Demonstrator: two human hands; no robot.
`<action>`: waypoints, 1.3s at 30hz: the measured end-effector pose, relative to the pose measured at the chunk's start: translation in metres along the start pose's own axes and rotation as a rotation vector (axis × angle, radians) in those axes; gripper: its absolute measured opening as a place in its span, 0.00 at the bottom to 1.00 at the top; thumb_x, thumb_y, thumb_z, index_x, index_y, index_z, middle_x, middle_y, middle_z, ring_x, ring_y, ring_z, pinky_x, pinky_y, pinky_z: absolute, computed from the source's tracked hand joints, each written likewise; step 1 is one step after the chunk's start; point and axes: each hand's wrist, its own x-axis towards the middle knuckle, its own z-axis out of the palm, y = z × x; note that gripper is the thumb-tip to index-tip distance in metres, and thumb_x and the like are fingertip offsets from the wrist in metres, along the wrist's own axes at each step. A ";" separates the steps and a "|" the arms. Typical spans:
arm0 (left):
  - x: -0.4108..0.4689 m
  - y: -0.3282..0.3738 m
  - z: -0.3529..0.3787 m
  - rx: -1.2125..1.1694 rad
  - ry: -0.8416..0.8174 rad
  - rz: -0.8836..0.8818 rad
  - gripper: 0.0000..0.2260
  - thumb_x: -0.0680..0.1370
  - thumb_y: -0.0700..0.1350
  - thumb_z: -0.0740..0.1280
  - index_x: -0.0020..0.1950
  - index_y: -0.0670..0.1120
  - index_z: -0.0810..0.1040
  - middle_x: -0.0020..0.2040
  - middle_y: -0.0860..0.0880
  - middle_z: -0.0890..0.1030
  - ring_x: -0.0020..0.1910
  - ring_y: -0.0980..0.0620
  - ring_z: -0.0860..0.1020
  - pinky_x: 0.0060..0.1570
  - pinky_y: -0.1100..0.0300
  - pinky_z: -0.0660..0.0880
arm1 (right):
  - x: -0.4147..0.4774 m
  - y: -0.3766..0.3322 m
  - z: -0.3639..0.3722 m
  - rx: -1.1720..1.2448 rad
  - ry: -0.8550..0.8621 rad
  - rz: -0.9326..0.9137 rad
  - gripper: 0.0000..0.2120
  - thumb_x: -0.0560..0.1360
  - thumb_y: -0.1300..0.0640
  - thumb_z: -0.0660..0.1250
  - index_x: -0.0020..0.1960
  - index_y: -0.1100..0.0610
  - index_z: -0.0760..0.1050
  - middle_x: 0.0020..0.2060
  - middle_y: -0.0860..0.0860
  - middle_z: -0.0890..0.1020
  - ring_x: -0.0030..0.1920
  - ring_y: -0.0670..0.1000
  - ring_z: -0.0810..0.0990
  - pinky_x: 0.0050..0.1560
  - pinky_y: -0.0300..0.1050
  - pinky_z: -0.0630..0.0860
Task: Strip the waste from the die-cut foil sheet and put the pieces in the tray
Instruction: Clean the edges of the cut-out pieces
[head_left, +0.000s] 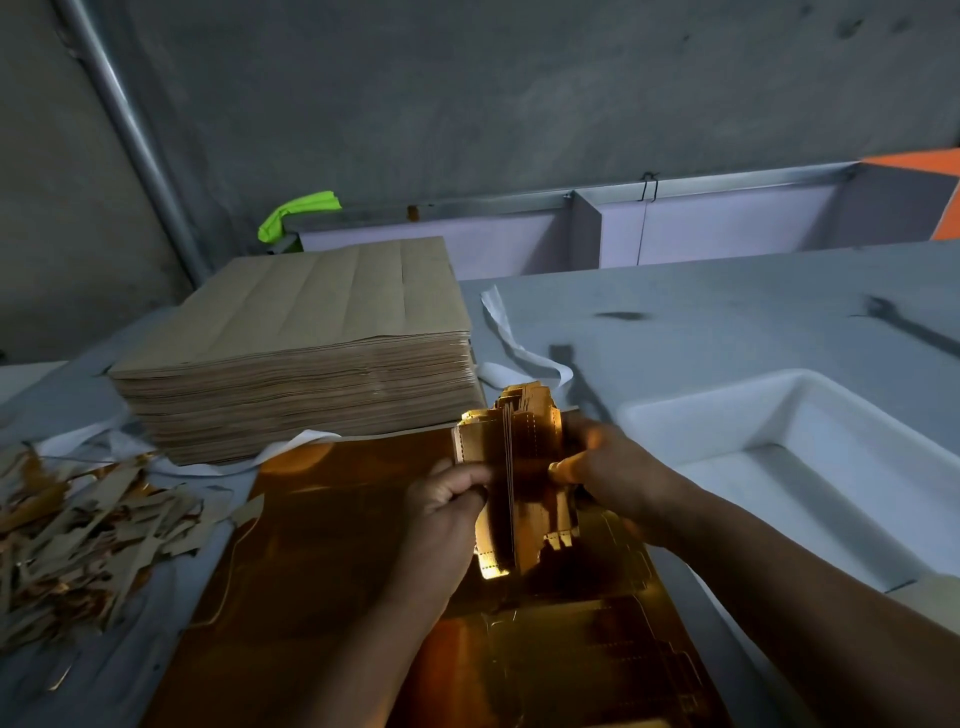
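We clamp the pieces (519, 441) on edge between left hand (447, 504) and right hand (608, 467), likely squaring them for the tray (701, 395) near the worktop's right edge.

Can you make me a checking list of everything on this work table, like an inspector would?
surface: grey table, dimly lit.
job's things: gold foil sheet lies flat; bundle of gold pieces held above it; white tray to its right.
clutter: scrap pile at left; stack of brown sheets behind; white strips; dark tool, perhaps a spanner, far right.
grips: left hand and right hand both hold the bundle.
cables: one thin wire hangs at the back partition.
surroundings: grey wall, metal pipe, bright green object, orange panel.
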 end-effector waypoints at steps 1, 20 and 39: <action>0.000 0.001 -0.001 -0.004 -0.007 -0.016 0.12 0.79 0.32 0.61 0.49 0.41 0.84 0.51 0.43 0.81 0.53 0.45 0.79 0.50 0.57 0.76 | 0.000 0.000 0.000 -0.003 -0.004 -0.003 0.19 0.79 0.65 0.61 0.66 0.48 0.70 0.56 0.52 0.80 0.56 0.54 0.81 0.58 0.57 0.79; 0.008 0.007 0.000 -0.150 0.000 -0.360 0.04 0.78 0.43 0.69 0.51 0.50 0.80 0.46 0.50 0.86 0.47 0.48 0.84 0.49 0.47 0.79 | 0.000 0.001 -0.003 0.212 0.015 0.000 0.08 0.79 0.55 0.67 0.57 0.51 0.74 0.54 0.56 0.81 0.51 0.59 0.83 0.42 0.53 0.83; 0.008 0.006 0.001 -0.197 0.036 -0.433 0.19 0.74 0.49 0.72 0.63 0.47 0.76 0.59 0.43 0.80 0.59 0.41 0.79 0.62 0.38 0.73 | -0.004 -0.005 0.000 -0.084 -0.073 -0.024 0.02 0.75 0.60 0.71 0.44 0.56 0.80 0.42 0.52 0.84 0.44 0.51 0.85 0.49 0.48 0.82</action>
